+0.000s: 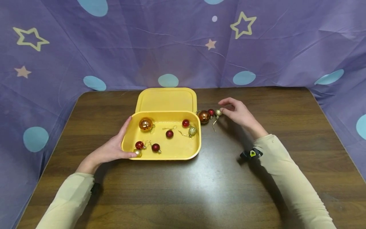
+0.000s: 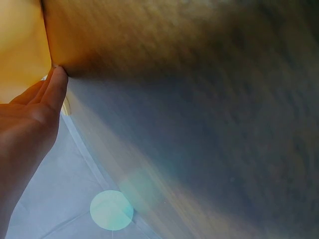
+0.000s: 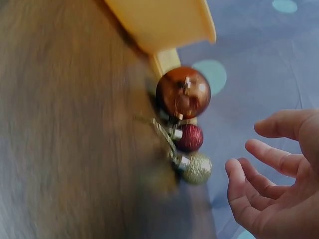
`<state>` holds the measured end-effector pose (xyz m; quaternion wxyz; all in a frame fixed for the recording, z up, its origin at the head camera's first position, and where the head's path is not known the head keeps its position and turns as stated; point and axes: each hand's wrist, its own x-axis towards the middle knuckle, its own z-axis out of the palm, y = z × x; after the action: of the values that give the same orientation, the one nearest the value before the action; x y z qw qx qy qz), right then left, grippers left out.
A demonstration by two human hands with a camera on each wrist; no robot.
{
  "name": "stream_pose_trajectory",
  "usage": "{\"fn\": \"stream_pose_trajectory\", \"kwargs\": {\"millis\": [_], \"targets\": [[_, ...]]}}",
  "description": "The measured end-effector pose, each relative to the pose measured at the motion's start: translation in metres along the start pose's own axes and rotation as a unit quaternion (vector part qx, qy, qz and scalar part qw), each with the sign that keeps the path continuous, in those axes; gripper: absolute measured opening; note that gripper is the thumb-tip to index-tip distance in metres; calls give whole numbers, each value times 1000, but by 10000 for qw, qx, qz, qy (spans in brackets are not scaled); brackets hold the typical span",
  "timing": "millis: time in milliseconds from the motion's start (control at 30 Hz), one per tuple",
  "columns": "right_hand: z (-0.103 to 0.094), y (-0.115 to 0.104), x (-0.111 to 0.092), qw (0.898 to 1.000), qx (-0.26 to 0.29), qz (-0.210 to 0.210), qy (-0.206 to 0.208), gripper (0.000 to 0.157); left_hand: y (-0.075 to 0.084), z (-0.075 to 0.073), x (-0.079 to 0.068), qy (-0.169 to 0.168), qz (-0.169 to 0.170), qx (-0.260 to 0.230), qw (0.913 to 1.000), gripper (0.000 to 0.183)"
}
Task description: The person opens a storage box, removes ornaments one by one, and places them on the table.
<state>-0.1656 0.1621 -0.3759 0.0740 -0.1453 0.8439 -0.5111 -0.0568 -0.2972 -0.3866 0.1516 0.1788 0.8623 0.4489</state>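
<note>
A yellow plastic box (image 1: 171, 157) sits on the table, holding several small Christmas baubles: a large amber bauble (image 1: 145, 124), dark red ones such as this red bauble (image 1: 169, 134), and a gold glitter bauble (image 1: 192, 131). My left hand (image 1: 112, 148) holds the box's left end, thumb over the front-left rim, fingers along the outer side. Right of the box, a copper bauble (image 3: 183, 92), a small red bauble (image 3: 190, 138) and a gold bauble (image 3: 197, 168) lie in a row. My right hand (image 3: 276, 174) is beside the gold bauble, fingers loosely bent and apart from it.
Behind the box lies its yellow lid (image 1: 167, 99). The brown wooden table (image 1: 217, 190) reaches back to a purple curtain (image 1: 177, 41) with stars and dots. A black strap device (image 1: 251, 154) is on the right wrist.
</note>
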Motion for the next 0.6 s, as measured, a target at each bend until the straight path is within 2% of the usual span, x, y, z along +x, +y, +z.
{"fn": "stream_pose_trajectory", "kwargs": {"millis": [233, 467, 600], "targets": [[10, -17, -6, 9991, -158, -384, -22, 29, 0, 0, -1, 5, -2, -1, 10000, 125], [23, -29, -9, 9982, 81, -574, -165, 24, 0, 0, -1, 9, -20, -48, 10000, 125], [32, -35, -12, 9962, 151, -836, -198, 23, 2, 0, -1, 10, -49, -24, 10000, 125]]}}
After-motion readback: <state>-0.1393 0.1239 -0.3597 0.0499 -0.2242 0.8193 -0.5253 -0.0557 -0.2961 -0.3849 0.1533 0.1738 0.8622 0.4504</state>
